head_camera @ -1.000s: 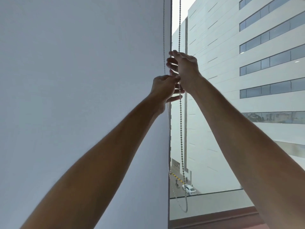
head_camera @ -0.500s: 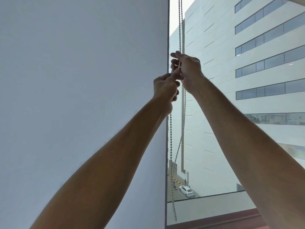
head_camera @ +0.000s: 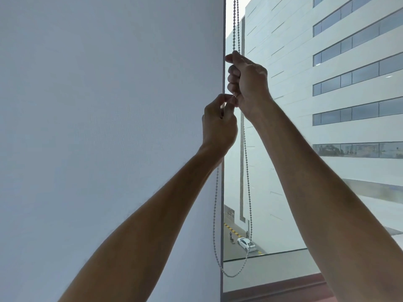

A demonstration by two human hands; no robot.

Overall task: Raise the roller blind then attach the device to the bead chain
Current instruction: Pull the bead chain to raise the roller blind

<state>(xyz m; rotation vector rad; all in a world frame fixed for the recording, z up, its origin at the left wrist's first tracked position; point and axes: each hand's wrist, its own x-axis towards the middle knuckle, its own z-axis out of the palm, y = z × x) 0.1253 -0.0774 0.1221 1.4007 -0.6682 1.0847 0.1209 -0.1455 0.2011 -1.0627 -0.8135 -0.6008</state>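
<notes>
Only the head view here, looking up along the edge of a window. The pale grey fabric roller blind [head_camera: 109,127] fills the whole left side, and its right edge runs straight down the middle.

Right beside that edge hangs the white beaded plastic chain [head_camera: 236,22], two strands coming down from the top. The right hand [head_camera: 248,81] is the higher one, fingers curled into a fist round the chain just where the strands reach it, thumb on top. The left hand [head_camera: 219,123] sits just below and touching it, thumb and forefinger pinched together on something tiny and brownish right at the base of the right hand. It's too small to say what that bit is, or whether the left hand also has the chain between its fingers.

Below the hands the chain drops in a long loop: one strand runs down in front of the glass, the other comes out from behind the left wrist over the blind's edge, and they meet in a curve near the dark reddish window sill [head_camera: 283,286].

Through the glass there's a big white building with rows of dark windows [head_camera: 349,83], and far down on the street a small white car [head_camera: 246,244].
</notes>
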